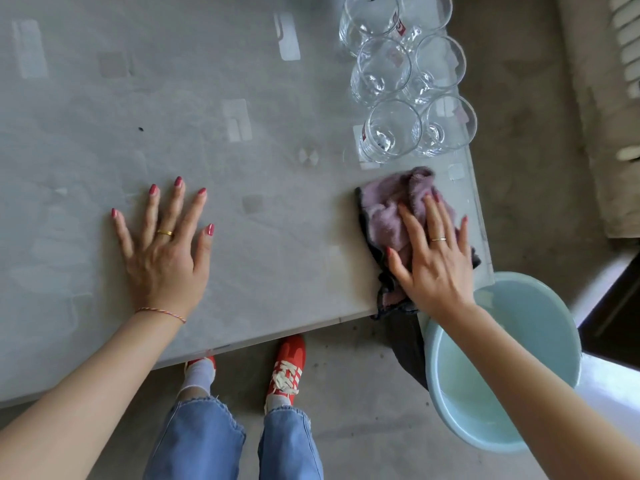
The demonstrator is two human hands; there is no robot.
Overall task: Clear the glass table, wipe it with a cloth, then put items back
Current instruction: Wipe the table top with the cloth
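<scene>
While the left hand (162, 251) lies flat on the glass table (242, 98), the right hand (429, 258), grip flat, presses the soft, limp purple cloth (388, 220) at four o'clock; fragile drinking glasses (408, 81) crowd one o'clock.

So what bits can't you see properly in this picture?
All in the head view:
- The top glasses: cut off by the top edge, so the full count is unknown.
- The cloth: partly under the right hand.
- The basin: the right arm crosses it; whether it holds water is unclear.
- The left shoe: mostly under the table.
</scene>
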